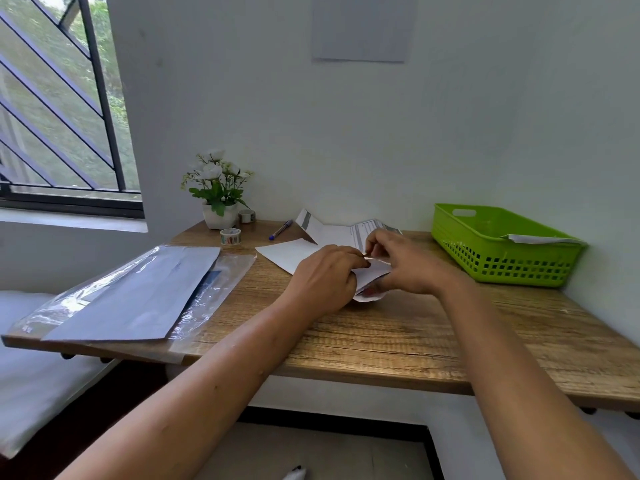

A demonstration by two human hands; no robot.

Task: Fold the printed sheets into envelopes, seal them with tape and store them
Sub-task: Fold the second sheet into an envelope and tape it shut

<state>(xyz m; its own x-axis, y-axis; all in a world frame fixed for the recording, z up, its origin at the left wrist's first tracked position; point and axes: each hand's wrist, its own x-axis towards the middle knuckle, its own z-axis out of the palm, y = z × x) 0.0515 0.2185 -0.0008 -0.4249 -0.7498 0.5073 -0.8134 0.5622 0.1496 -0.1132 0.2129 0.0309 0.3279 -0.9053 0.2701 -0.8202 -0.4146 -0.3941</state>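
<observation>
A white printed sheet (291, 254) lies partly folded on the wooden desk (398, 337), its far corners turned up near the wall. My left hand (325, 278) and my right hand (405, 265) meet over its near flap, both pinching the paper between fingers and thumb. The fold itself is mostly hidden by my fingers. A patterned tape roll (230, 236) stands left of the sheet, a second roll (246, 215) behind it. A green plastic basket (498, 261) at the right holds one folded paper (543, 239).
A stack of sheets (138, 299) on a clear plastic sleeve (221, 289) covers the desk's left end. A blue pen (281, 230) and a white flower pot (219, 216) sit near the back wall. A barred window is at the left.
</observation>
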